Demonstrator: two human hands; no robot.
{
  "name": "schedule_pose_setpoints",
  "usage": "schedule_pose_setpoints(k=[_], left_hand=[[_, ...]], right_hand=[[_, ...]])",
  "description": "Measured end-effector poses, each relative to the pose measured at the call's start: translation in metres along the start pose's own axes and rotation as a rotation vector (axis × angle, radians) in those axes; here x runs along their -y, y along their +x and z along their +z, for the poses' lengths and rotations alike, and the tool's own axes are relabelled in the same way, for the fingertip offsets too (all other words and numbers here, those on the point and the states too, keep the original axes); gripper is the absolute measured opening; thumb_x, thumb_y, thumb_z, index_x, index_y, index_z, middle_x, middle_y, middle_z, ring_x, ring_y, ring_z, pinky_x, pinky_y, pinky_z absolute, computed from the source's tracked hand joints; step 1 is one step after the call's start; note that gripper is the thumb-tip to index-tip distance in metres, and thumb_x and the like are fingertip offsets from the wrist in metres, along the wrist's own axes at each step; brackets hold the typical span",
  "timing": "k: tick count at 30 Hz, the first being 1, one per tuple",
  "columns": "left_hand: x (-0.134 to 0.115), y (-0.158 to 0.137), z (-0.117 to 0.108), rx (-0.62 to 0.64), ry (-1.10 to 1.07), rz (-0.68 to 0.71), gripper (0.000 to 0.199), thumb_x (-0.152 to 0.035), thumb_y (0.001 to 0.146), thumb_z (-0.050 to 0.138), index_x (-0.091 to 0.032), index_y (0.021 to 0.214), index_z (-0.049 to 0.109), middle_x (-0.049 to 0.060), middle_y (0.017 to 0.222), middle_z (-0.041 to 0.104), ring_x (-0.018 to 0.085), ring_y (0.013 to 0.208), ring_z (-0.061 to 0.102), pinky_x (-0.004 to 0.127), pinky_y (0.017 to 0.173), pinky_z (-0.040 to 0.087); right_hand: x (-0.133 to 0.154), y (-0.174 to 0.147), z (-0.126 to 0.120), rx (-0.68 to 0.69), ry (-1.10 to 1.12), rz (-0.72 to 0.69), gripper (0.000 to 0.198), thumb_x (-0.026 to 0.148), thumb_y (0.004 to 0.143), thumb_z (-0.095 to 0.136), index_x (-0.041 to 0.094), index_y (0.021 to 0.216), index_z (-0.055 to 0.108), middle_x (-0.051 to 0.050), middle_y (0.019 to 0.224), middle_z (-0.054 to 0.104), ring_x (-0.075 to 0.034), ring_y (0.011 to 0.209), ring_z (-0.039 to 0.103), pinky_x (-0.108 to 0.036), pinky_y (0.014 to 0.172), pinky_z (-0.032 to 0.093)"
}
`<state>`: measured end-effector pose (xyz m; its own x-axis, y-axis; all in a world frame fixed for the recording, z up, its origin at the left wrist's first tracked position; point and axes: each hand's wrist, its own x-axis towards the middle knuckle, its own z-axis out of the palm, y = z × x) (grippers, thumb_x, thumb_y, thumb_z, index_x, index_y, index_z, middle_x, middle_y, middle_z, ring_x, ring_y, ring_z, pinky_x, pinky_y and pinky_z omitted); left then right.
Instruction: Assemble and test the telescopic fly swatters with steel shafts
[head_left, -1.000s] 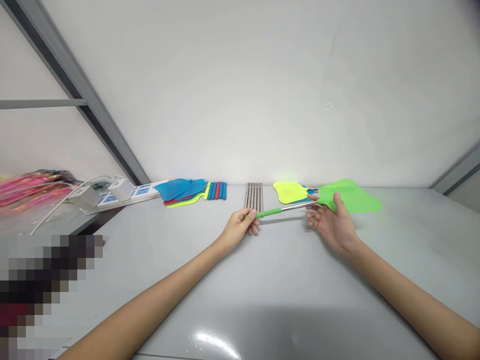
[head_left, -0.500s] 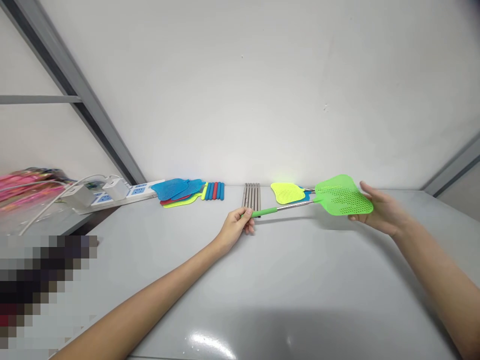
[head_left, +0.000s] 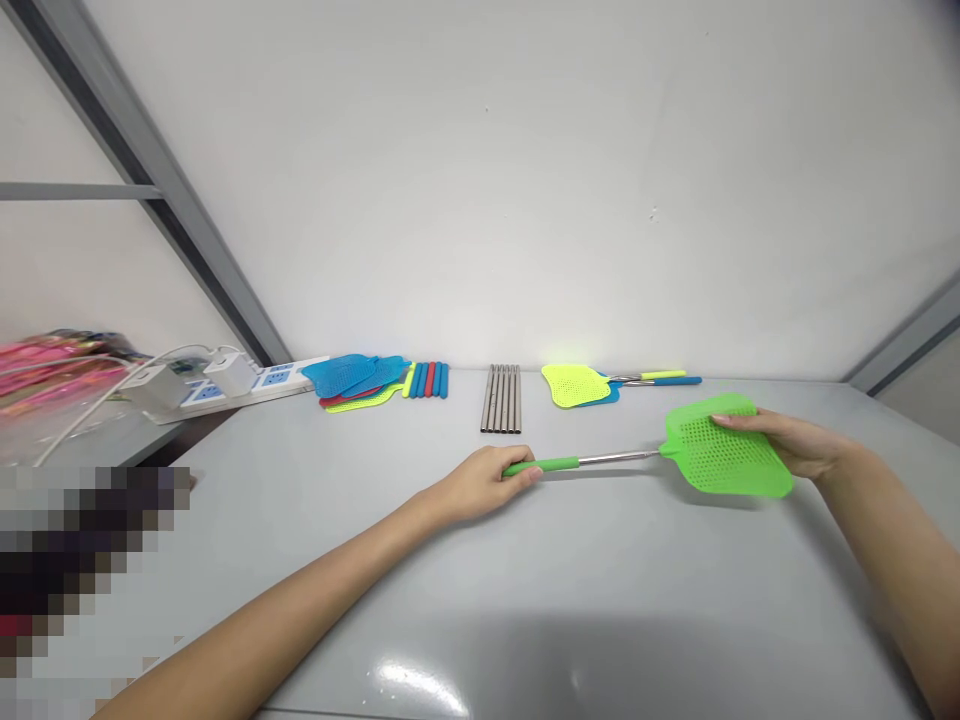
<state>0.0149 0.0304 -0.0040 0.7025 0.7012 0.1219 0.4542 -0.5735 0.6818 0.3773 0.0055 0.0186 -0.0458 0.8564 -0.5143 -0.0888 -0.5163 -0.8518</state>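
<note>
A green fly swatter (head_left: 618, 457) with a metal rod is held level just above the table, its head to the right. My left hand (head_left: 487, 482) is closed round the end of its green handle. At the other end my right hand (head_left: 802, 440) grips the perforated head, thumb on top and the fingers mostly hidden beneath. Beyond it a yellow fly swatter (head_left: 576, 385) lies partly over a blue fly swatter (head_left: 679, 380). Several metal rods (head_left: 501, 400) lie side by side past my left hand.
Blue swatter heads (head_left: 349, 376) overlap a red one and a yellow one at the back left. Several short coloured handles (head_left: 430, 380) lie beside them. A white power strip (head_left: 262, 385) with plugs, a cable and pink bagged items (head_left: 64, 365) are farther left. A white wall (head_left: 480, 200) rises behind.
Both hands have brought the green swatter nearer and to the right. The right hand's thumb now lies on top of the head. The yellow and blue swatters' handles have come into view.
</note>
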Motion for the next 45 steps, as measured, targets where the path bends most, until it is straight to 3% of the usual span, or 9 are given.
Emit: schedule_pose_setpoints(k=[10, 22, 34, 45], left_hand=[[0.009, -0.003, 0.001, -0.046, 0.169, -0.001, 0.034, -0.041, 0.081, 0.033, -0.018, 0.056, 0.037, -0.005, 0.048, 0.03, 0.008, 0.045, 0.028, 0.022, 0.044, 0.019], [0.011, -0.006, 0.001, -0.074, 0.148, -0.042, 0.035, -0.04, 0.079, 0.036, -0.016, 0.053, 0.035, -0.005, 0.048, 0.026, 0.007, 0.045, 0.025, 0.022, 0.043, 0.017], [0.008, -0.007, 0.002, -0.037, 0.166, -0.069, 0.037, -0.041, 0.079, 0.034, -0.016, 0.053, 0.025, -0.005, 0.05, 0.021, 0.007, 0.046, 0.021, 0.023, 0.045, 0.016], [0.012, -0.006, 0.003, -0.03, 0.185, -0.067, 0.038, -0.042, 0.079, 0.034, -0.016, 0.053, 0.025, -0.004, 0.05, 0.02, 0.007, 0.046, 0.021, 0.023, 0.044, 0.015]], right_hand=[[-0.013, 0.019, 0.039, 0.064, 0.102, -0.014, 0.02, 0.021, 0.063, 0.065, 0.013, 0.081, 0.065, -0.014, 0.076, 0.066, -0.027, 0.07, 0.062, -0.04, 0.068, 0.045], [-0.02, 0.027, 0.042, 0.129, 0.124, 0.004, 0.021, 0.02, 0.068, 0.061, 0.014, 0.089, 0.062, -0.011, 0.081, 0.067, -0.024, 0.07, 0.063, -0.036, 0.064, 0.051], [-0.02, 0.024, 0.052, 0.104, 0.013, -0.058, 0.021, 0.022, 0.066, 0.064, 0.013, 0.085, 0.062, -0.009, 0.078, 0.067, -0.023, 0.068, 0.063, -0.035, 0.062, 0.053], [-0.021, 0.025, 0.056, 0.054, -0.097, -0.075, 0.02, 0.025, 0.063, 0.067, 0.013, 0.078, 0.061, -0.008, 0.074, 0.067, -0.023, 0.067, 0.063, -0.032, 0.059, 0.053]])
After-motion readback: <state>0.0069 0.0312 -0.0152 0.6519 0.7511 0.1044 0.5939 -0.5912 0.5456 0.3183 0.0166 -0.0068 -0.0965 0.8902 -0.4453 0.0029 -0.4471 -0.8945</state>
